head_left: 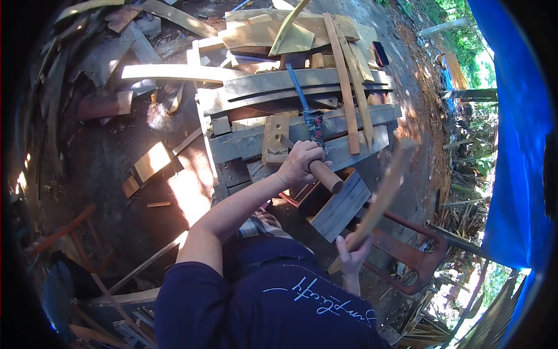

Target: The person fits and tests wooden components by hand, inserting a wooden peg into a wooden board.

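Note:
My left hand (303,161) is closed around a round wooden handle (327,177), whose blunt end points down to the right; its other end is hidden by the hand. Just left of that hand lies a small wood block with holes (275,136), on the plank workbench (232,145). Lower right, my right hand (353,256) grips the lower end of a long, slightly curved wooden piece (381,200). This piece slants up to the right, blurred toward its top. Between the two hands is an open wooden box (342,206).
A blue bar tool (297,87), long wood strips (344,81) and a phone (380,53) rest on the bench. A reddish-brown wooden frame (407,250) stands at right. Scrap boards (152,161) litter the ground at left. A blue tarp (520,134) hangs at far right.

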The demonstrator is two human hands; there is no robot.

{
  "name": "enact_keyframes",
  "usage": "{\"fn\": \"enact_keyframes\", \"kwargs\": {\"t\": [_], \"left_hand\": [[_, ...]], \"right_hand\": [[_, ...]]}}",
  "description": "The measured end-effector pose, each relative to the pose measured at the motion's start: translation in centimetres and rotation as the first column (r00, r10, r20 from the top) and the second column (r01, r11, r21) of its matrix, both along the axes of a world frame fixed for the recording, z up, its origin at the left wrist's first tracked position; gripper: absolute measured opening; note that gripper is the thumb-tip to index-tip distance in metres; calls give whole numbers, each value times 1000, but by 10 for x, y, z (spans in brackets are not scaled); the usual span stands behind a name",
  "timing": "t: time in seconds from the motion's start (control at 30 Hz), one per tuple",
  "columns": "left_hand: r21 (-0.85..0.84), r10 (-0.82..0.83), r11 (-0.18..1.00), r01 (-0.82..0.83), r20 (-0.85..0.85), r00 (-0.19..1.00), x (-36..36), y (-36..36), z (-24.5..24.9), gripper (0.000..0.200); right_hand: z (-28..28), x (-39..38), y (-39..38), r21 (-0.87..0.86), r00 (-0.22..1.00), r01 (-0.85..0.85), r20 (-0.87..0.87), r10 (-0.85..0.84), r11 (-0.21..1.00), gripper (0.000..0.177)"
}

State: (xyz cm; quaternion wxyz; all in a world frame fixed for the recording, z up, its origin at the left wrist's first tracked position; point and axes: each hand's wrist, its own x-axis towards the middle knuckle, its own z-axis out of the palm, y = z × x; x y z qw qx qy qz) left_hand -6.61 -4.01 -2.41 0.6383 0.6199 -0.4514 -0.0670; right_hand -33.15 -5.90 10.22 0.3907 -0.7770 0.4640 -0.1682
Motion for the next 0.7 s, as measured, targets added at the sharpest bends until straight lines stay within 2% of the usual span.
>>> {"fn": "enact_keyframes", "kwargs": {"t": [0.07, 0.13, 0.2, 0.23, 0.3, 0.33, 0.37, 0.43, 0.47, 0.53, 0.57, 0.6, 0.63, 0.7], "left_hand": [[22, -7, 1000, 8, -33, 999, 1, 3, 4, 29], [44, -20, 999, 23, -64, 998, 1, 4, 5, 29], [37, -14, 999, 18, -105, 994, 3, 2, 5, 28], [32, -18, 999, 21, -99, 995, 4, 2, 5, 28], [6, 1, 1000, 0, -80, 997, 6, 2, 7, 29], [3, 0, 1000, 0, -72, 997, 6, 0, 6, 29], [13, 4, 1000, -3, -99, 995, 6, -2, 4, 29], [33, 6, 999, -2, -132, 991, 4, 2, 5, 30], [36, -11, 999, 16, -120, 993, 5, 3, 5, 30], [35, -37, 999, 41, -106, 994, 4, 4, 6, 30], [36, -25, 999, 28, -90, 996, 2, 5, 5, 30], [36, -10, 999, 13, -75, 997, 1, 6, 4, 30], [36, -11, 999, 13, -76, 997, 2, 7, 4, 30], [-9, 8, 1000, -8, -53, 999, 4, 8, 5, 29]], "right_hand": [[19, 11, 6, -130, 970, 32, 243, 1, 991, 41], [15, 2, 1, -378, 983, -69, 134, 129, 923, 34], [4, 3, 7, -265, 927, 2, 362, 98, 964, 43], [-9, -8, -2, -621, 952, -300, -152, 264, 724, 35], [-29, -9, 4, -303, 967, -250, -136, 218, 920, 35], [-27, 2, 15, 2, 998, -22, -60, 22, 1000, 40], [-26, 1, 10, 0, 998, -33, -54, 33, 999, 40], [-15, -1, 5, -169, 998, 27, 56, -18, 985, 45], [-9, -1, 5, -169, 998, 30, 57, -21, 985, 45], [24, 25, 10, -300, 937, 106, 349, 6, 948, 49], [13, 18, 9, -238, 894, 87, 447, 30, 967, 47], [-10, 4, 5, -238, 893, 88, 448, 30, 967, 47], [-37, -14, 0, -477, 964, -163, 108, 242, 863, 45], [-37, 11, 17, -135, 990, -141, -48, 136, 981, 40]]}}
